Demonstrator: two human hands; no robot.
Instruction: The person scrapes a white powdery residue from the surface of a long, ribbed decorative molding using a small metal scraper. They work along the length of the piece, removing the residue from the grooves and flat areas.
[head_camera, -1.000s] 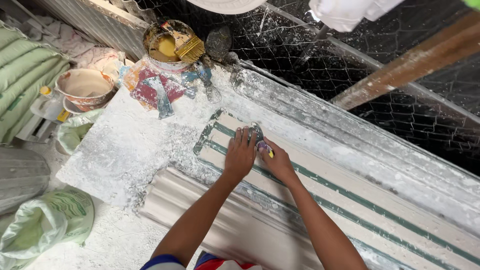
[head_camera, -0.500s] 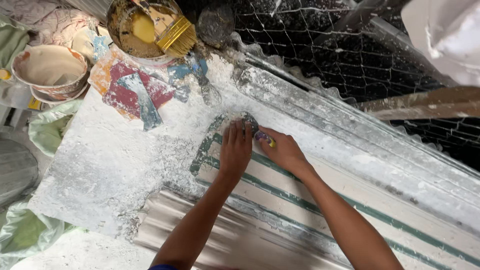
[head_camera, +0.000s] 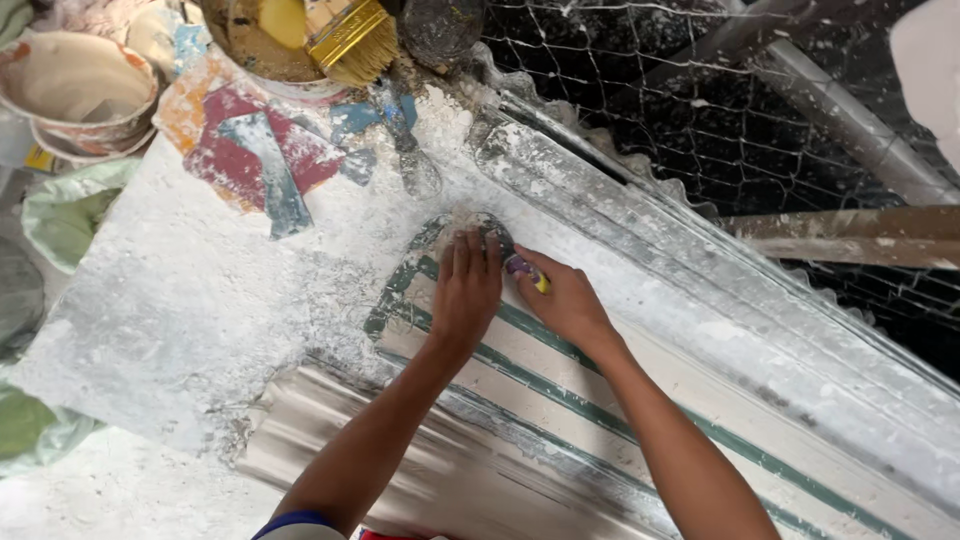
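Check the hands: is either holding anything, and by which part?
The right hand grips a small purple and yellow tool; only its ends show, so the held part cannot be told. The left hand holds nothing and lies flat on the striped moulding.

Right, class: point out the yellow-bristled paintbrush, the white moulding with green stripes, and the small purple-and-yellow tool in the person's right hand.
Yellow-bristled paintbrush (head_camera: 350, 40), head view, on the bristles.
White moulding with green stripes (head_camera: 520, 370), head view, on a bare white band.
Small purple-and-yellow tool (head_camera: 527, 273), head view, on the exposed tip beside the right hand (head_camera: 565, 300).
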